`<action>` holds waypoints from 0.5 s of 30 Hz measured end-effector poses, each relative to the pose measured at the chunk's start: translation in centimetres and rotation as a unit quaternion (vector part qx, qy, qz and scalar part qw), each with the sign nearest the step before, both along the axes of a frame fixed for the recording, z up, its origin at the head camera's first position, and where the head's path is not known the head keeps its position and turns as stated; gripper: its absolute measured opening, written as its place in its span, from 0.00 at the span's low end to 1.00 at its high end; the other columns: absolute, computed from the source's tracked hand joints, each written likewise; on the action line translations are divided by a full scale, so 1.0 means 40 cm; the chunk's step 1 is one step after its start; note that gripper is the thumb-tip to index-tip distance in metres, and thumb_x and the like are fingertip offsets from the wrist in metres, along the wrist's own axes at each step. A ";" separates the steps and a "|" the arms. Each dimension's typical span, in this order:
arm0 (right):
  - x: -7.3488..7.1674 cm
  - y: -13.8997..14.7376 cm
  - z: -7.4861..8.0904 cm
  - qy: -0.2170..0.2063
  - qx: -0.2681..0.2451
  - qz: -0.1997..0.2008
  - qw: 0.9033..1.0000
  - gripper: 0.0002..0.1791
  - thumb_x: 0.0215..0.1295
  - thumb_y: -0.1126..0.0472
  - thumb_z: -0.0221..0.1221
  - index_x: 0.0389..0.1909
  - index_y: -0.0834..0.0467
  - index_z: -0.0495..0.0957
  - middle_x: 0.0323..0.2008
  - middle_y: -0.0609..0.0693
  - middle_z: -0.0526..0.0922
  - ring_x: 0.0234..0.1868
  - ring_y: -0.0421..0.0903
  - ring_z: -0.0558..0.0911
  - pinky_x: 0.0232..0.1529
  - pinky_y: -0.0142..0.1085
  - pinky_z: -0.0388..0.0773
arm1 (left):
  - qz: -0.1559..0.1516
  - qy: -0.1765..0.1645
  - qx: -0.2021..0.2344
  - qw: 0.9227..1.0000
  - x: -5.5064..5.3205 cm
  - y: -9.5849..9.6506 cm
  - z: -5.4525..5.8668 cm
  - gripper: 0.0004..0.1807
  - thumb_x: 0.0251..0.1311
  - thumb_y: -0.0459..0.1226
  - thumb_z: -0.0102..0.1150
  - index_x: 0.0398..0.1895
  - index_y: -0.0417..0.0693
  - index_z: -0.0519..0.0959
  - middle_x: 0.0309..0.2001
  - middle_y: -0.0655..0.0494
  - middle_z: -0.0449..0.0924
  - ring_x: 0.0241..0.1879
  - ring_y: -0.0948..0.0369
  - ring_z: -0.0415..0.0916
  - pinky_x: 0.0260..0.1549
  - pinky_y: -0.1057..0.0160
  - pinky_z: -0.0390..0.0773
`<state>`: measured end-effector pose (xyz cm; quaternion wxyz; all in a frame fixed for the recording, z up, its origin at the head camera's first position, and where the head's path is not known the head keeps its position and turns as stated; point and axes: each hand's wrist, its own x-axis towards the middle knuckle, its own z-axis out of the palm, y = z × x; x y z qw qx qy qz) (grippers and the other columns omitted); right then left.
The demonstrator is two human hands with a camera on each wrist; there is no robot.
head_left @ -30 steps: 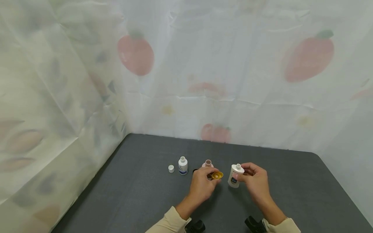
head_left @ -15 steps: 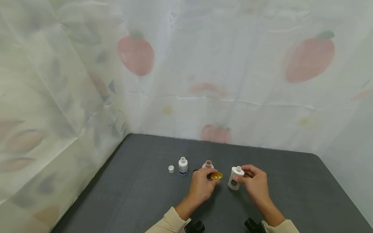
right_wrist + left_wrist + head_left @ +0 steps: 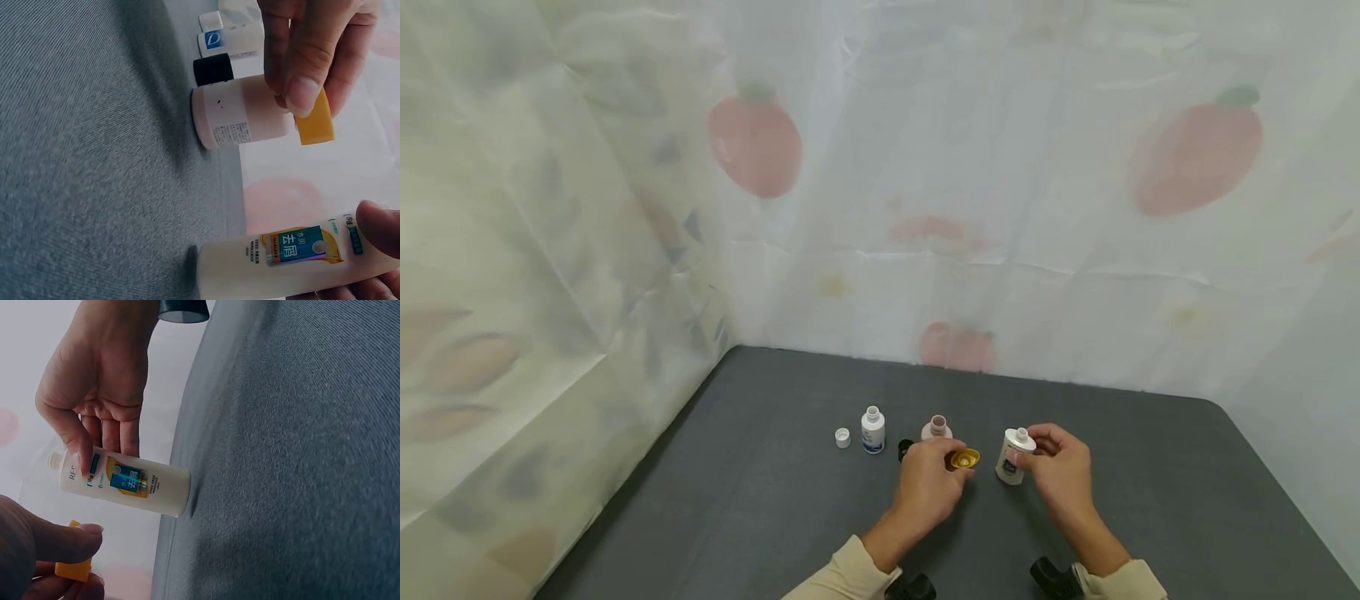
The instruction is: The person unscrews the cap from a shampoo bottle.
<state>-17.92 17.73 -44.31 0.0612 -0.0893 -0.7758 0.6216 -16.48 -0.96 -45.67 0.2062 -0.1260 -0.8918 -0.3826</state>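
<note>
My left hand [image 3: 928,483] pinches a yellow-orange cap [image 3: 965,459] between thumb and fingers, its hollow side facing up in the head view. To its right, my right hand [image 3: 1063,475] holds an uncapped white shampoo-like bottle [image 3: 1010,467] near its top, thumb on the front. The bottle [image 3: 156,487] is roughly upright, its base at or just above the table; contact is hard to tell. Its blue and yellow label [image 3: 294,245] shows in the right wrist view. Behind my left hand stands an open pinkish bottle [image 3: 253,112], partly hidden in the head view.
A black cap [image 3: 905,450] lies beside the pinkish bottle. Farther left stand a small open white bottle [image 3: 873,433] and a white cap [image 3: 842,437]. The dark grey table [image 3: 760,500] meets a printed curtain [image 3: 865,317] at its back and left.
My left hand with the cap and my right hand with the bottle have shifted slightly right. More of the black cap shows now. Both grips stay the same.
</note>
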 end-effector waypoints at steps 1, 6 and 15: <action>0.000 0.002 -0.002 -0.002 0.002 0.000 1.000 0.17 0.61 0.75 0.68 0.51 0.68 0.79 0.50 0.58 0.89 0.38 0.27 0.83 0.39 0.28 0.83 | 0.003 0.002 -0.002 1.000 -0.001 0.004 -0.002 0.15 0.45 0.31 0.83 0.38 0.45 0.90 0.36 0.54 0.91 0.36 0.61 0.87 0.38 0.66 0.86; -0.001 0.008 -0.009 -0.005 0.008 0.008 1.000 0.18 0.61 0.73 0.69 0.51 0.68 0.79 0.51 0.60 0.89 0.39 0.28 0.83 0.38 0.28 0.83 | 0.020 0.009 -0.015 1.000 -0.005 0.024 -0.016 0.15 0.47 0.33 0.82 0.40 0.47 0.90 0.38 0.55 0.90 0.37 0.61 0.86 0.40 0.64 0.86; -0.002 0.014 -0.017 -0.008 0.029 0.032 0.999 0.21 0.67 0.70 0.67 0.59 0.68 0.76 0.60 0.67 0.83 0.43 0.29 0.82 0.38 0.24 0.81 | 0.029 0.014 -0.049 0.998 -0.015 0.052 -0.039 0.14 0.48 0.35 0.83 0.39 0.48 0.89 0.36 0.56 0.90 0.34 0.63 0.86 0.36 0.64 0.87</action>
